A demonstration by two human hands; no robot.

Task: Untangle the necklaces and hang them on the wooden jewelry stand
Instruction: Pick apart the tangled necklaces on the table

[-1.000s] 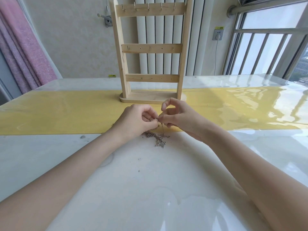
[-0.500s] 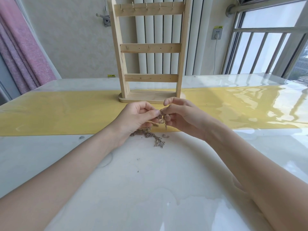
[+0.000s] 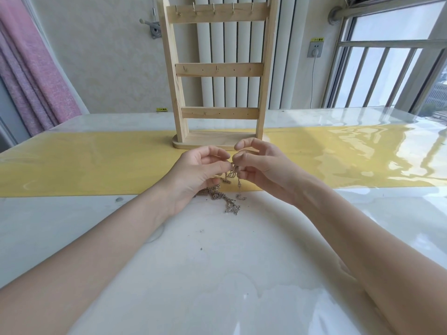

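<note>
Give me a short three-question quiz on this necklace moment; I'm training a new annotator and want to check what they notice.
1. True or false: a necklace already hangs on the wooden jewelry stand.
2. What do the left hand and right hand pinch between them?
3. Where does the rest of the tangled necklaces lie: A) on the stand's base, B) on the white table, C) on the windowsill?

Key: 1 false, its hooks are bare; 2 part of the tangled chains; 3 B.

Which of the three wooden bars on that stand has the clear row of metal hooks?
The top bar of the wooden stand: five hooks stick out along it; the two lower bars show mostly small holes.
</note>
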